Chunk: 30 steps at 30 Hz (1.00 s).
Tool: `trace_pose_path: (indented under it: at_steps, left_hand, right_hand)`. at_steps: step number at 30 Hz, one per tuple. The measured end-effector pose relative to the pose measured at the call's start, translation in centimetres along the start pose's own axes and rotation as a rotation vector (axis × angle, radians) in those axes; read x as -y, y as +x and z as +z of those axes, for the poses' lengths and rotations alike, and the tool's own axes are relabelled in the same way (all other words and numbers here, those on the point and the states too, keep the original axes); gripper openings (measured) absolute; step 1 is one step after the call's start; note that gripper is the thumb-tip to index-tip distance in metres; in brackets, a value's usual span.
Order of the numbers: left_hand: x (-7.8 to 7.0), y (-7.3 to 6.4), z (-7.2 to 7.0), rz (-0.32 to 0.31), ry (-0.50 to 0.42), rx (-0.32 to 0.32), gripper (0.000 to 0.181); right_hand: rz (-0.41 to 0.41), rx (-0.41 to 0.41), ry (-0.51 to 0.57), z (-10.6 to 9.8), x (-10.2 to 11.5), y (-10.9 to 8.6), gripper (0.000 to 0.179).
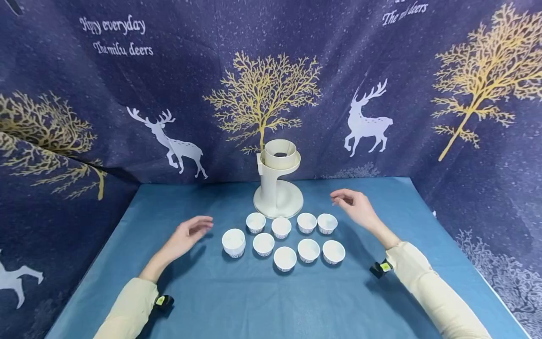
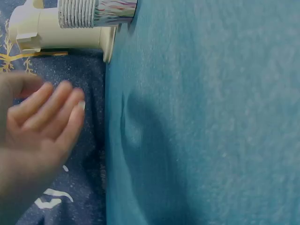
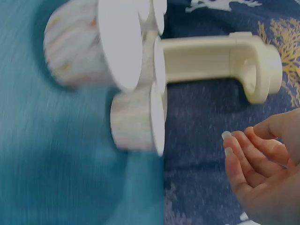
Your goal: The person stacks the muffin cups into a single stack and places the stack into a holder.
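My left hand (image 1: 188,237) hovers over the table, left of the cups, fingers relaxed and slightly bent with nothing in them. Nearest to it is a stack of nested paper cups (image 1: 234,243), whose ribbed rims show in the left wrist view (image 2: 77,13). On the right, my right hand (image 1: 354,205) hangs in the air beyond the rightmost cups, loosely curled around nothing. Several single white paper cups, such as one at front (image 1: 285,259) and one at right (image 1: 333,252), stand upright with marbled sides. Behind them rises a cream stand (image 1: 268,188) with a ring-shaped top.
A wide cream tube (image 1: 281,154) sits in the stand's ring. Blue cloth (image 1: 237,301) covers the table. A dark blue curtain with deer and trees (image 1: 182,84) hangs directly behind the table's back edge and around the sides.
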State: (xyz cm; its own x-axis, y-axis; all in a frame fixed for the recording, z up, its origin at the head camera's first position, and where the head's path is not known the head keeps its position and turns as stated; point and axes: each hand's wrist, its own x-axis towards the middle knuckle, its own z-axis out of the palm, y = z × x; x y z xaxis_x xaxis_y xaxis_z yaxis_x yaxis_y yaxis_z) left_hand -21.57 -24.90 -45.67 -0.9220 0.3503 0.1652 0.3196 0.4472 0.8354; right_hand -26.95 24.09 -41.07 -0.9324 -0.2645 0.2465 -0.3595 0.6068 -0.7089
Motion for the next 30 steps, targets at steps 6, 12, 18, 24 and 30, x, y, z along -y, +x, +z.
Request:
trace_pose_path:
  at_steps: [6, 12, 18, 24, 30]
  left_hand:
    - [-0.3, -0.4, 0.5, 0.078, -0.096, 0.198, 0.060]
    - [-0.9, -0.1, 1.4, 0.043, -0.120, 0.227, 0.072]
    - [-0.6, 0.0, 2.6, 0.035, -0.115, 0.231, 0.078]
    - [-0.4, 0.1, 3.3, 0.017, -0.119, 0.217, 0.082]
    - [-0.3, 0.3, 3.5, 0.037, -0.140, 0.197, 0.080]
  right_hand:
    - [0.007, 0.093, 0.128, 0.8, 1.2, 0.2, 0.020]
    - [0.035, 0.136, 0.290, 1.2, 1.7, 0.3, 0.023]
    - [0.038, 0.171, 0.361, 1.8, 2.1, 0.3, 0.025]
    - [0.072, 0.213, 0.379, 2.6, 2.5, 0.6, 0.028]
    - [0.098, 0.258, 0.389, 3.2, 2.8, 0.9, 0.034]
